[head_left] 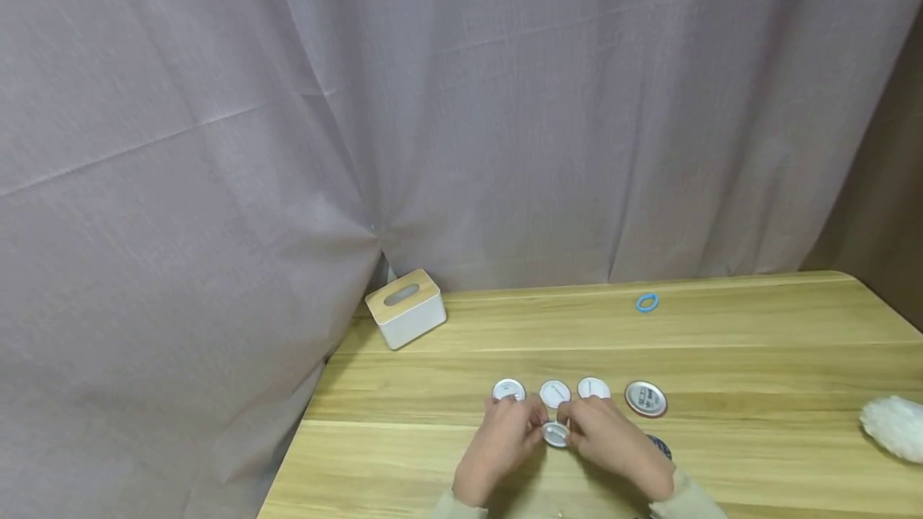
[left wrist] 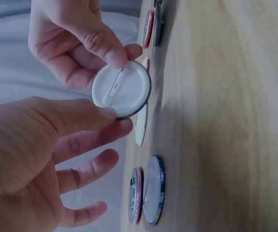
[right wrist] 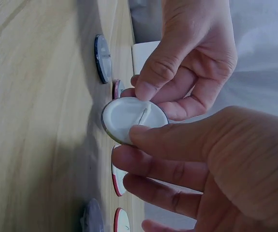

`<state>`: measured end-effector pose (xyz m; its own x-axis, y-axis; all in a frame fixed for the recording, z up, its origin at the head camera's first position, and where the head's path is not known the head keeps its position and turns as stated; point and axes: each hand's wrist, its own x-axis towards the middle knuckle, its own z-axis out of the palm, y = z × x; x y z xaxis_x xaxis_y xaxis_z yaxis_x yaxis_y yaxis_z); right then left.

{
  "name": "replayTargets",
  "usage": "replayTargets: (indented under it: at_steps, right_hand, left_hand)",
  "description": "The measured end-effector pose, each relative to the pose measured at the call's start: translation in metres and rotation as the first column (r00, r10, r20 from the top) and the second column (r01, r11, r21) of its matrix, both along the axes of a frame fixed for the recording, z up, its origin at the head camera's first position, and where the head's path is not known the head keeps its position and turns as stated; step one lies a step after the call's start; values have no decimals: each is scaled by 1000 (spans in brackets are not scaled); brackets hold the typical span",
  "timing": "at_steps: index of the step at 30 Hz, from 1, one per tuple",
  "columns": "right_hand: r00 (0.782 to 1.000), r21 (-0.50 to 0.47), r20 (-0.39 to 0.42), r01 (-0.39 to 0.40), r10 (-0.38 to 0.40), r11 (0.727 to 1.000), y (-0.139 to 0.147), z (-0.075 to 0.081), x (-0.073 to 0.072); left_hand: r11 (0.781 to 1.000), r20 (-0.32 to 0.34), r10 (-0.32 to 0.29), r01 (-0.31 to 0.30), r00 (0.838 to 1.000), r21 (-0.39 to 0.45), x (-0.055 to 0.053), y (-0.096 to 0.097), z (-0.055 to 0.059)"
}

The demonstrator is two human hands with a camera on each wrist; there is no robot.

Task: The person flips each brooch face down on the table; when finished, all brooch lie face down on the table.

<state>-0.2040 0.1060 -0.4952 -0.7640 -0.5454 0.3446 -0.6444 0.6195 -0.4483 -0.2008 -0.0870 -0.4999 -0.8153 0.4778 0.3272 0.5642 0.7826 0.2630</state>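
Both hands pinch one round pin-back button badge (head_left: 555,434) above the table, its white back with the pin facing up. My left hand (head_left: 502,440) grips one edge between thumb and forefinger; in the left wrist view its other fingers spread apart. From the opposite side, my right hand (head_left: 609,440) holds the rim by thumb and fingertips. Beyond the hands lie white-backed badges: a left one (head_left: 508,388), a middle one (head_left: 554,394) and a right one (head_left: 594,388). A dark blue badge (head_left: 660,447) is partly hidden by the right arm.
A silver-backed badge (head_left: 646,399) lies right of the row on the wooden table (head_left: 757,359). A tissue box (head_left: 407,309) stands at the back left, a blue ring (head_left: 647,303) farther back. White fluffy material (head_left: 894,428) sits at the right edge. A grey curtain (head_left: 505,118) hangs behind.
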Motion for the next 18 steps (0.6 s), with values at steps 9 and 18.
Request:
replayTargets:
  at_steps: [9,18]
  right_hand:
    - [998,49,-34,49,-48,998,-4,-6,2]
    - [990,129,-114,96,-82,987,-9,-12,3]
  left_hand:
    - [999,-3,12,-12,1000,-46,3,5,-3]
    - [994,55,48,-42,997,-102,3,8,-4]
